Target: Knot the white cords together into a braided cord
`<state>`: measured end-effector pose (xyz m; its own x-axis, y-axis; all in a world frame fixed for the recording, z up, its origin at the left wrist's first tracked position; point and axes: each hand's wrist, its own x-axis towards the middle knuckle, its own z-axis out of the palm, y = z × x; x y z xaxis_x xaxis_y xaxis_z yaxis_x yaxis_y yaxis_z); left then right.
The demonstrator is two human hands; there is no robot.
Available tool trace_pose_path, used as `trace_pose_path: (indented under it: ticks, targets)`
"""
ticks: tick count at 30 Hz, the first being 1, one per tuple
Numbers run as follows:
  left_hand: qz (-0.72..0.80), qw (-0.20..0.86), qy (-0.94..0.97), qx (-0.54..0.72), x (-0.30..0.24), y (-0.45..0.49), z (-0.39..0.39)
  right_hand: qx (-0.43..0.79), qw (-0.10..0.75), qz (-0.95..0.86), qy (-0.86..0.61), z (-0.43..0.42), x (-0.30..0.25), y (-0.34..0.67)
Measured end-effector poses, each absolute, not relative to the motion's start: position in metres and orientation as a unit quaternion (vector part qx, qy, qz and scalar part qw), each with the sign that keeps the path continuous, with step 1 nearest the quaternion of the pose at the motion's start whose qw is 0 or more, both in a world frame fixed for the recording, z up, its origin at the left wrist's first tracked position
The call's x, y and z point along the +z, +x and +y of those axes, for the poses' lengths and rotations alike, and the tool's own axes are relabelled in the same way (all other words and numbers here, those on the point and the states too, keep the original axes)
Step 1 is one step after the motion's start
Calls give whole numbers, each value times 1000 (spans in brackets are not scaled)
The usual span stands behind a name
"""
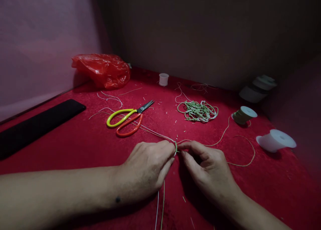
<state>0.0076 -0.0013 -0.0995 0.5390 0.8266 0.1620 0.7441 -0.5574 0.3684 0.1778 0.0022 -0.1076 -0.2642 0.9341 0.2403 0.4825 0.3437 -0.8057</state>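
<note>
My left hand (147, 163) is closed on a small green and white knotted cord (176, 147), whose short band sticks out past the fingertips. Loose white and green strands run from it toward the scissors and down below my hand. Right beside it, the thumb and index finger of my right hand (208, 166) come together at the band, pinching a thin green cord (215, 144) that leads off toward a green spool (243, 115). Scissors (130, 118) with one yellow and one red handle lie beyond my left hand, blades slightly parted.
A heap of green and white braided cords (199, 111) lies past my right hand. White spools (276, 140) stand at the right, and a small one (164, 79) at the back. A red plastic bag (102, 71) and a long black object (40, 126) are at left. Thread clippings dot the red cloth (105, 156).
</note>
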Motion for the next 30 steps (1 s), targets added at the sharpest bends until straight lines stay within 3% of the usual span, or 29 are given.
trace_pose_path:
  ticks: [30]
  targets:
    - [463,161,859,146,-98,7,0,246,302,-765,-512,-1,-106,177]
